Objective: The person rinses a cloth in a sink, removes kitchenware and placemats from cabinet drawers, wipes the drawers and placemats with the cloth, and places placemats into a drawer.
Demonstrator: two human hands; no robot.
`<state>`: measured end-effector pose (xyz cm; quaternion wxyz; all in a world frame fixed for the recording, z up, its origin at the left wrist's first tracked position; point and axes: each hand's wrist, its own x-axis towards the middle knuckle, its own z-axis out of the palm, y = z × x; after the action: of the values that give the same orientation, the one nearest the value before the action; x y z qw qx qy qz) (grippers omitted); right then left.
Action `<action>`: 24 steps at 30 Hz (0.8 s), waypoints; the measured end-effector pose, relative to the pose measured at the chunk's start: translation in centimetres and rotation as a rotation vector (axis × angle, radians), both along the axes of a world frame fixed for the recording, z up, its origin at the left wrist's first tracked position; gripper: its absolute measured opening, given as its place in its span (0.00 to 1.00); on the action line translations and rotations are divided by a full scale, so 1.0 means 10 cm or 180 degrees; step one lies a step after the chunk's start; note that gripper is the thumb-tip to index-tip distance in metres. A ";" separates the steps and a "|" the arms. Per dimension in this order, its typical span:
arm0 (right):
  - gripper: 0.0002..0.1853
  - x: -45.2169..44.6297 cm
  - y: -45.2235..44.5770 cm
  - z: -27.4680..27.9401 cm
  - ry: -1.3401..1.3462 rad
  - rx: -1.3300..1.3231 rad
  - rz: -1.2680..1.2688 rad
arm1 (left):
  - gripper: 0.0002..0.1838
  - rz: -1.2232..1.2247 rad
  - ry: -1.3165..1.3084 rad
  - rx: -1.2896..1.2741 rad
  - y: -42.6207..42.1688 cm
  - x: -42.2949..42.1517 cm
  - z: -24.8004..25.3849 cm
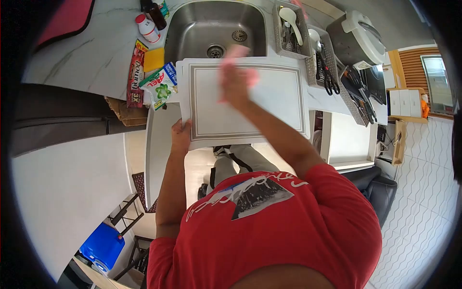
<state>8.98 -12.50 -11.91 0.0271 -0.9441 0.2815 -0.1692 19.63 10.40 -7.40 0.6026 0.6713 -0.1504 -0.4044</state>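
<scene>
A white rectangular panel point(279, 101) with grey border lines lies across the front of the sink. My left hand point(181, 135) grips its lower left edge, fingers wrapped round it. Over the panel's upper middle, my right hand point(234, 85) is blurred by motion, closed on a pink cloth point(237, 52) that spreads on both sides of it.
Behind the panel is a steel sink point(192, 29). Left of it are a green-and-white packet point(158, 89), a yellow sponge point(154, 59), a red packet point(136, 72) and a white bottle point(148, 30). Utensil baskets point(308, 48) and a cooker point(351, 41) stand right.
</scene>
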 end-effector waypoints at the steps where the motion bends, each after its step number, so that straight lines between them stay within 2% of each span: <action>1: 0.33 0.35 0.24 0.22 0.0184 0.0592 0.0335 | 0.09 -0.0127 -0.0115 0.0091 0.00 0.00 0.01; 3: 0.34 0.61 0.54 0.51 -0.0248 0.0260 0.0975 | 0.10 -0.0258 -0.0250 0.0168 -0.08 -0.02 0.06; 4: 0.34 0.54 0.48 0.54 -0.0262 0.0287 0.0939 | 0.10 0.0026 -0.0110 0.0114 -0.09 -0.04 0.12; 6: 0.34 0.19 0.12 0.57 -0.0118 0.0001 0.0560 | 0.10 0.0309 0.0066 0.0053 -0.09 -0.07 0.13; 7: 0.32 -0.06 -0.14 0.27 -0.0160 -0.0226 0.0100 | 0.09 0.0459 0.0157 -0.0061 -0.09 -0.06 0.11; 8: 0.32 -0.47 -0.46 0.12 -0.0536 -0.0654 0.0027 | 0.08 0.0612 0.0241 -0.0183 -0.11 -0.05 0.10; 9: 0.32 -0.84 -0.72 0.12 -0.0757 0.0521 -0.0282 | 0.08 0.0620 0.0242 -0.0189 -0.13 -0.04 0.11; 10: 0.30 -1.14 -0.77 0.40 0.0242 -0.0277 -0.0727 | 0.08 0.0616 0.0197 -0.0212 -0.15 -0.02 0.12; 12: 0.29 -1.59 -0.97 0.39 0.0490 -0.0643 -0.0881 | 0.08 0.0646 0.0139 -0.0232 -0.11 -0.02 0.18; 13: 0.24 -1.65 -1.00 0.42 -0.0315 -0.0362 -0.1072 | 0.09 0.0575 0.0147 -0.0190 -0.11 -0.03 0.24; 15: 0.18 -1.53 -0.92 0.61 -0.0919 0.0635 -0.1462 | 0.09 0.0517 0.0140 -0.0135 -0.06 0.01 0.33; 16: 0.18 -1.35 -0.83 0.76 -0.0924 0.0653 -0.1425 | 0.09 0.0506 0.0136 -0.0329 0.01 0.06 0.36; 18: 0.09 -0.85 -0.50 1.05 -0.2369 0.1569 -0.1098 | 0.09 0.0538 0.0115 -0.0458 0.16 0.13 0.45; 19: 0.09 -0.62 -0.38 1.13 -0.2560 0.1276 -0.0134 | 0.10 0.0611 0.0337 -0.0435 0.20 0.15 0.51; 20: 0.11 -0.35 -0.22 1.19 -0.3002 0.1910 0.0367 | 0.10 0.0673 0.0553 -0.0433 0.21 0.19 0.58; 21: 0.14 -0.14 -0.02 1.27 -0.2937 0.1297 0.0788 | 0.10 0.0686 0.0533 -0.0423 0.25 0.21 0.72; 22: 0.15 -0.02 0.25 1.46 -0.2456 0.1177 0.0598 | 0.10 0.0785 0.0339 0.0009 0.29 0.22 0.87; 23: 0.15 0.08 0.42 1.58 -0.2525 0.1335 0.0893 | 0.10 0.0871 0.0146 0.0436 0.34 0.22 0.96; 24: 0.14 0.11 0.58 1.77 -0.2484 0.1935 0.0976 | 0.11 0.0650 0.0020 -0.0101 0.48 0.34 0.84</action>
<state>10.06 -6.73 5.83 0.4277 -0.7906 0.1454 -0.4134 23.01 15.21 1.02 0.6517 0.6723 -0.0857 -0.3406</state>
